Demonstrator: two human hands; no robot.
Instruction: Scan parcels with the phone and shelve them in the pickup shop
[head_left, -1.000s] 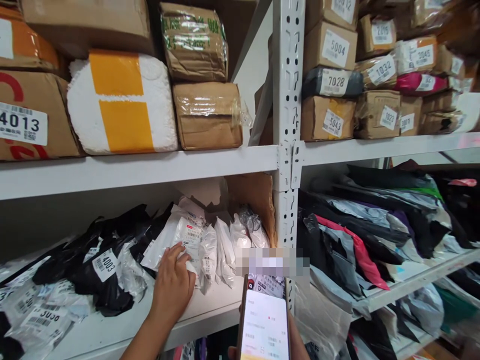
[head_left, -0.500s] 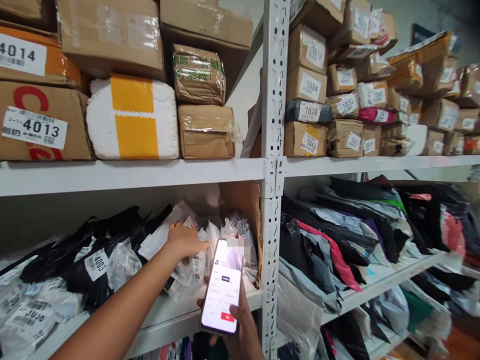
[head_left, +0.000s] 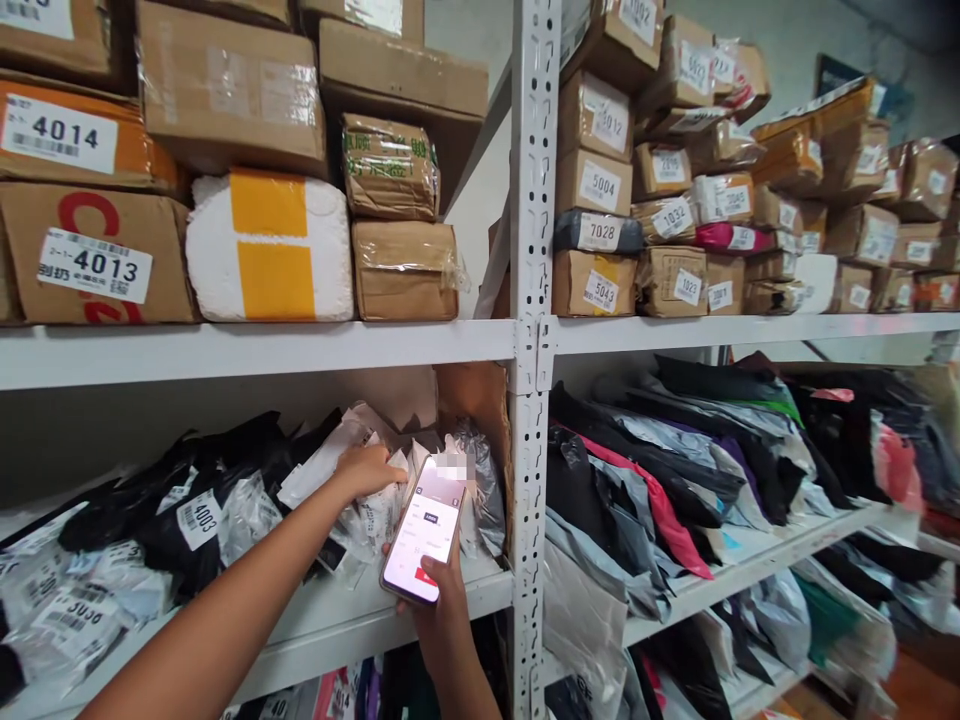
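My left hand (head_left: 367,470) reaches onto the lower shelf, its fingers curled over a white plastic parcel (head_left: 381,518) in a row of similar bags; its fingertips are partly hidden among them. To its right, my right hand (head_left: 444,590) grips a smartphone (head_left: 420,535) with a lit white screen. The thumb rests on the screen by a red button near the bottom. The phone is tilted and hides part of the bags behind it. Left of my left hand lies a black bag (head_left: 169,535) with a label reading 4003.
Cardboard boxes (head_left: 232,85) and a white foam parcel (head_left: 326,250) with yellow tape fill the shelf above. A perforated white post (head_left: 531,450) stands right of my hands. Beyond it, dark and grey bags (head_left: 637,480) lie under rows of numbered boxes (head_left: 596,180).
The phone in my right hand has moved up and left, closer to my left hand, and the thumb has shifted on the screen. My left hand stays on the parcels, slightly left.
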